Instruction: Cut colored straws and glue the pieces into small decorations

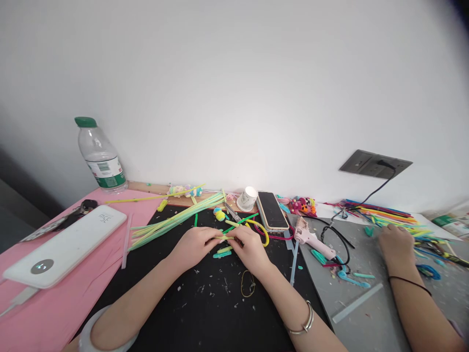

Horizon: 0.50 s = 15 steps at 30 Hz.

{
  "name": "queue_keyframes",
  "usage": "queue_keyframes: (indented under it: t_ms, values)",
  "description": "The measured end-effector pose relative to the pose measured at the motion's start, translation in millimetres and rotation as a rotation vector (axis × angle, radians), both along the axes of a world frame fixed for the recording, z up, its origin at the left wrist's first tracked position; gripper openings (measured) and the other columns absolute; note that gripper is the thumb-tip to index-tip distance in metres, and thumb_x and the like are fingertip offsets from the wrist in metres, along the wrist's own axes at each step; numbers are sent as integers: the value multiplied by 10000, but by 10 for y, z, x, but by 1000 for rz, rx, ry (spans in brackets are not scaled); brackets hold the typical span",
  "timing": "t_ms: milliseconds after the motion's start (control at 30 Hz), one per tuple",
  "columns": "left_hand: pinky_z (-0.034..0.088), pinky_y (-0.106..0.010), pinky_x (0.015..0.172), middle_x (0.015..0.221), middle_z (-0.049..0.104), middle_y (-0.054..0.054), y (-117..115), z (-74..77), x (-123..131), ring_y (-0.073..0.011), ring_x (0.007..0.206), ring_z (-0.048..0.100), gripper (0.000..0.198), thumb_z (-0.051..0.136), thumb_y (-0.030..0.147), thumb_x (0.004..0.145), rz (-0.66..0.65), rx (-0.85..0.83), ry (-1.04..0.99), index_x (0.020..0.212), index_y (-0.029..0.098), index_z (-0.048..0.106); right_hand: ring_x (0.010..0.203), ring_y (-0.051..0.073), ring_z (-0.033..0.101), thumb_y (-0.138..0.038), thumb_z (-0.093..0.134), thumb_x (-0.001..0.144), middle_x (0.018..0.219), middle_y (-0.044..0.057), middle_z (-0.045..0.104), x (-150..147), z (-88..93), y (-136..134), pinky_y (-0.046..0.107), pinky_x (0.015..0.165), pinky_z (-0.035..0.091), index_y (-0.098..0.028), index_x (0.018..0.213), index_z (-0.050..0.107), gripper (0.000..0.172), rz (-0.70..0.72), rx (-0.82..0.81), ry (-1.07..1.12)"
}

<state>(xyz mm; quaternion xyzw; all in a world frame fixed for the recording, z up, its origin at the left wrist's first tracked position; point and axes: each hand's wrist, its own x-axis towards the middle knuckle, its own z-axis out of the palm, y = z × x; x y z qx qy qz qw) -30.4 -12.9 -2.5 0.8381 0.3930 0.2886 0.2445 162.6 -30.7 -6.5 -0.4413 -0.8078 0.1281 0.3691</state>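
Over the black mat (176,313), my left hand (196,247) and my right hand (251,247) meet at the fingertips. Both are closed in a pinch on a short yellow-green pipe cleaner (226,238). Just below the fingers lie folded teal pieces (223,253). A small yellow and blue ball (219,214) sits beyond the hands, beside scissors (232,213) that are partly covered. To the left is a bundle of pale green and yellow pipe cleaners (176,220). A curved yellow pipe cleaner (266,237) lies near my right hand.
Behind stand a paper cup (247,198) and a phone (272,211). A pink glue gun (311,239) with a cord is at right, near another person's hand (397,247). At left are a white power bank (69,244) and a bottle (100,159).
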Motion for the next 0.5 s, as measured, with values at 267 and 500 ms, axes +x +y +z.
queue_keyframes:
  t_ms: [267, 500]
  values:
    - [461, -250, 727, 904, 729, -27, 3, 13, -4, -176, 822, 654, 225, 484, 290, 901, -11, 15, -6, 909, 209, 694, 763, 170, 605, -132, 576, 826, 793, 32, 666, 0, 15, -1, 280, 687, 482, -208, 831, 646, 103, -9, -6, -7]
    - [467, -248, 713, 881, 732, -29, 16, -19, -7, -174, 789, 656, 245, 478, 309, 893, 18, 42, -28, 887, 214, 704, 795, 182, 613, -142, 583, 815, 832, 42, 665, 11, 18, 4, 296, 702, 491, -213, 902, 646, 129, -25, -4, 5]
